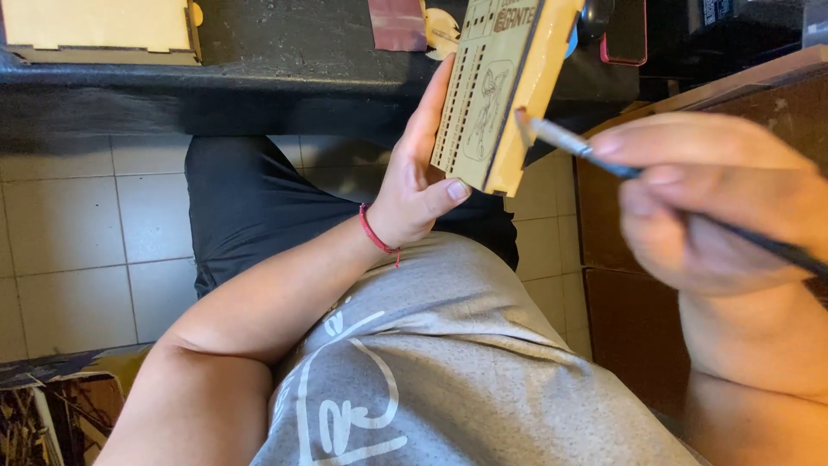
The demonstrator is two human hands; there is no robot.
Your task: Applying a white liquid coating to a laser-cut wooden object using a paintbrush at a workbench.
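Seen from above, over a grey printed T-shirt (pixel 457 362) and dark shorts (pixel 250 207), with pale floor tiles (pixel 78 224) below. Left hand (pixel 418 185) raised in front of the body, wrapped around the lower end of a flat laser-cut wooden box (pixel 496 86): thumb pressed on the near face close to the bottom corner, other fingers lying along the far side, so closed on the box and not spread. Box held in the air, tilted, its upper end reaching above the dark tabletop (pixel 302 52) edge; rows of small slots and an engraved figure visible on the face, printed lettering near the top, dark burnt edges on the side. A red string bracelet (pixel 375 233) around the left wrist. Right hand (pixel 716 203) close to the camera and blurred, fingers pressed together and pinching a thin paintbrush (pixel 595 154) with a metal ferrule and dark handle; brush tip touching or just beside the right edge of the box, exact contact hard to tell because of blur. On the tabletop at top left, another pale wooden box (pixel 99 30) with finger joints, well apart from the hands. Near the top centre, a dark red piece (pixel 397 22) and a small light wooden part (pixel 442 30) just beside it. At the right, brown wooden furniture (pixel 621 285) behind the right hand.
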